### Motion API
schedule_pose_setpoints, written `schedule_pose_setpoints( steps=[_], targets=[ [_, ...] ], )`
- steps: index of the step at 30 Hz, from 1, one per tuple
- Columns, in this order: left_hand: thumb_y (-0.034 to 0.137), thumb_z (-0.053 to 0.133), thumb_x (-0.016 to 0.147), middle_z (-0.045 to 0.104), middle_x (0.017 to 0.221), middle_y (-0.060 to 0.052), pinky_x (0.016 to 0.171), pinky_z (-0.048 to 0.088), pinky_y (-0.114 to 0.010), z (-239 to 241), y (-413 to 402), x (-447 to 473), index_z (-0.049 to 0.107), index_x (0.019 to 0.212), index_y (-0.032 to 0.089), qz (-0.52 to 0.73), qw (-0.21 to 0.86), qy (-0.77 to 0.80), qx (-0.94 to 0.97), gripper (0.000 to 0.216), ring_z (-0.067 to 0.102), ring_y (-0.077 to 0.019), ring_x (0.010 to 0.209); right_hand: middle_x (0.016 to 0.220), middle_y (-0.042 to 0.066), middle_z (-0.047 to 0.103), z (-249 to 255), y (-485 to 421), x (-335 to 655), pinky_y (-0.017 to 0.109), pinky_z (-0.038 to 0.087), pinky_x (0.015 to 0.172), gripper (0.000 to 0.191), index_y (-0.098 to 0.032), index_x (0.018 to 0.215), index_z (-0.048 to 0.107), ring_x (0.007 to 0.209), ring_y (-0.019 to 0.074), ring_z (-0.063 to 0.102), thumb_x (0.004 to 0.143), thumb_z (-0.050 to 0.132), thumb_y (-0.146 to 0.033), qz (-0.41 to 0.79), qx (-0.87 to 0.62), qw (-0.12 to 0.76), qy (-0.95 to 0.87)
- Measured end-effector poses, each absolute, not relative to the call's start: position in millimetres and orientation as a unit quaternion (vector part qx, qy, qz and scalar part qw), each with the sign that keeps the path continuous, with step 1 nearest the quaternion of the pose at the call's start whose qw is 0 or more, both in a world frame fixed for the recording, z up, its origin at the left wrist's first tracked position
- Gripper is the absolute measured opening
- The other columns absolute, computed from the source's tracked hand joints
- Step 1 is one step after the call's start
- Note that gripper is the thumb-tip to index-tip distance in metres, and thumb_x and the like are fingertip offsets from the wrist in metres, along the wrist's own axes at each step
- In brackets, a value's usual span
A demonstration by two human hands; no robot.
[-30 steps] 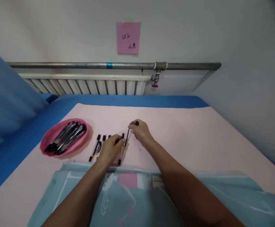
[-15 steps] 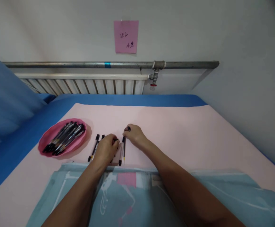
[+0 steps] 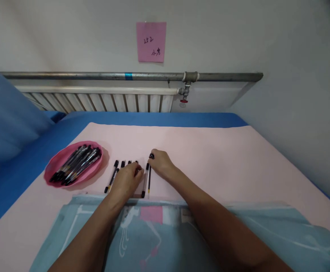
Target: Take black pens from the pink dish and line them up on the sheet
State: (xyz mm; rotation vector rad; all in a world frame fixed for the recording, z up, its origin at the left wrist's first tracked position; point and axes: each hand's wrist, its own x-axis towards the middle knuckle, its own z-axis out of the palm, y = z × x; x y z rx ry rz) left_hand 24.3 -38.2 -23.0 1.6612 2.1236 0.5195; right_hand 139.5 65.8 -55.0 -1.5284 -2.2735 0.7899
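My right hand [image 3: 160,162] is closed in a pinch, with a small black pen cap [image 3: 151,155] showing at its fingertips. A thin black refill [image 3: 149,179] with a yellowish lower end lies just below those fingers. Close beside it, on the left, lies a clear pen [image 3: 145,181] with black ends. My left hand [image 3: 127,178] is closed low over a row of pens, its fingertips curled; what they hold is hidden. Black pen tops stick out past its knuckles, and one pen [image 3: 112,176] lies in plain view left of the hand.
A pink oval basket [image 3: 48,166] full of black pens [image 3: 76,164] stands at the left. The pink sheet [image 3: 210,162] covers a blue surface [image 3: 153,119]. A teal patterned cloth [image 3: 142,238] lies in front; a radiator [image 3: 102,102] and pipe run along the wall.
My left hand has drawn slightly down, and more black pen tops show beyond its knuckles. The right hand has shifted a little left, keeping its pinch.
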Motion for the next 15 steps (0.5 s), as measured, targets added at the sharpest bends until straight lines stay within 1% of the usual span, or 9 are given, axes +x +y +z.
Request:
schedule_pose_setpoints(
  steps=[4, 8, 11, 15],
  targets=[
    [0.028, 0.045, 0.080, 0.068, 0.080, -0.005, 0.063, 0.037, -0.025, -24.1, -38.9, 22.4, 0.063, 0.087, 0.019, 0.176, 0.192, 0.754, 0.603, 0.021, 0.060, -0.0168, 0.073, 0.080, 0.005, 0.062, -54.1, 65.1, 139.4, 0.022, 0.034, 0.053, 0.013, -0.019, 0.080, 0.059, 0.066, 0.0147, 0.053, 0.072, 0.051, -0.025, 0.281, -0.514, 0.137, -0.799],
    [0.027, 0.043, 0.081, 0.067, 0.079, -0.004, 0.060, 0.036, -0.024, -23.2, -41.1, 24.8, 0.063, 0.088, 0.020, 0.168, 0.206, 0.734, 0.624, 0.022, 0.059, -0.0152, 0.069, 0.076, 0.005, 0.062, -47.7, 68.2, 144.7, 0.021, 0.033, 0.050, 0.012, -0.017, 0.077, 0.059, 0.062, 0.0130, 0.052, 0.069, 0.053, -0.024, 0.306, -0.505, 0.119, -0.798],
    [0.024, 0.046, 0.080, 0.066, 0.081, -0.003, 0.061, 0.036, -0.023, -23.2, -42.5, 32.8, 0.062, 0.087, 0.021, 0.138, 0.203, 0.697, 0.674, 0.018, 0.058, -0.0151, 0.072, 0.070, 0.003, 0.061, -42.8, 69.6, 148.3, 0.021, 0.032, 0.047, 0.011, -0.016, 0.073, 0.059, 0.056, 0.0114, 0.050, 0.065, 0.054, -0.021, 0.335, -0.499, 0.094, -0.794],
    [0.025, 0.049, 0.078, 0.065, 0.087, -0.004, 0.065, 0.037, -0.024, -24.0, -42.8, 44.2, 0.061, 0.085, 0.021, 0.073, 0.193, 0.683, 0.700, 0.014, 0.059, -0.0169, 0.077, 0.064, 0.002, 0.060, -37.1, 69.0, 151.0, 0.021, 0.032, 0.045, 0.008, -0.016, 0.068, 0.059, 0.052, 0.0107, 0.050, 0.060, 0.055, -0.017, 0.371, -0.485, 0.063, -0.789]
  ],
)
